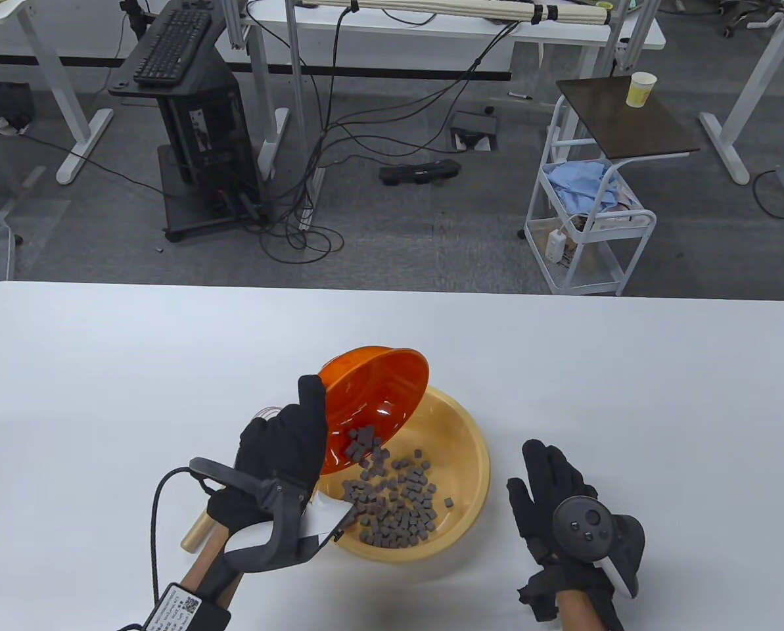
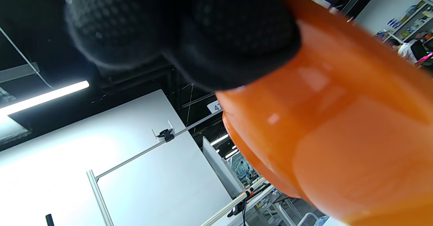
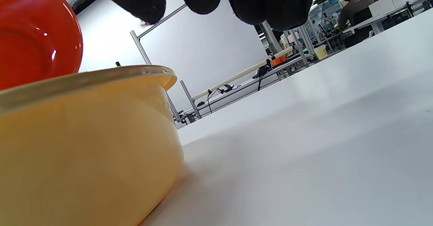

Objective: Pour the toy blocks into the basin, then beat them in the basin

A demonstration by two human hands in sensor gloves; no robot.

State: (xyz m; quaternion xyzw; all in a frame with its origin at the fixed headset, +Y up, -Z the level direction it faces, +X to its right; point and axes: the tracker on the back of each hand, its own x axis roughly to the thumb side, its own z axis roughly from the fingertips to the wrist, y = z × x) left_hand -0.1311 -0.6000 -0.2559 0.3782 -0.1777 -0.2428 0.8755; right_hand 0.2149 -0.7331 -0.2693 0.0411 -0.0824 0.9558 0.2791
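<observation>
A: Where do the toy blocks (image 1: 392,503) stand?

B: Most lie in a heap inside the yellow basin (image 1: 474,453), toward its near-left side. A last few are at the lip of the orange bowl (image 1: 378,394), which is tipped steeply over the basin's left rim (nearly on edge).

A: Who holds the bowl?

B: The left hand (image 1: 280,453). Its fingers are curled round the bowl's wall and rim; the left wrist view shows them wrapped over the orange plastic. The right hand (image 1: 556,499) lies just right of the basin with fingers straight, holding nothing and not touching the basin.

A: What could go wrong?

B: 2 things, I judge. The bowl's lip hangs close to the basin's left rim, so blocks sliding out sideways could fall onto the table (image 1: 102,394) left of the basin. And nothing steadies the basin; a knock from the bowl might shift it.

A: And beating?

B: Not begun. What looks like a wooden handle (image 1: 198,531) and some wire loops show left of the basin, mostly hidden by the left hand; I cannot tell what tool it is.
</observation>
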